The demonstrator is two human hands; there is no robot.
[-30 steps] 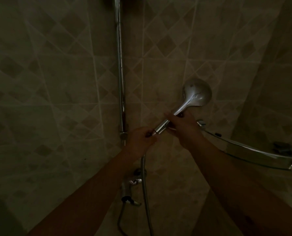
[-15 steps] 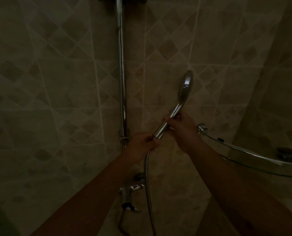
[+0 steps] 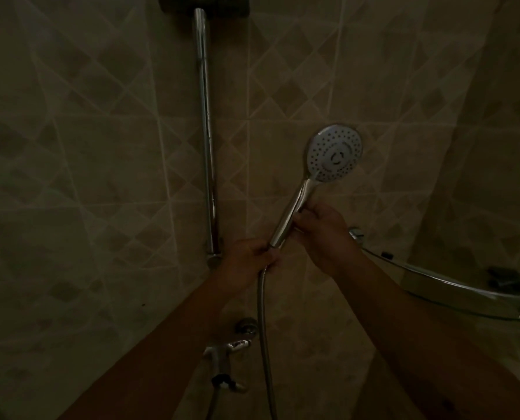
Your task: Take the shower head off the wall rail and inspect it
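From your head view, your right hand (image 3: 322,234) grips the chrome handle of the shower head (image 3: 334,153), its spray face turned toward you, while your left hand (image 3: 246,262) curls round what seems, in this dim light, the hose (image 3: 263,328) joint, beside the wall rail (image 3: 205,131).

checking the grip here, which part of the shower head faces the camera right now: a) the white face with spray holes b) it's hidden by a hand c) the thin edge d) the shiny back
a: the shower head shows its white holed face, with the right hand on the handle and the left hand at the hose joint.
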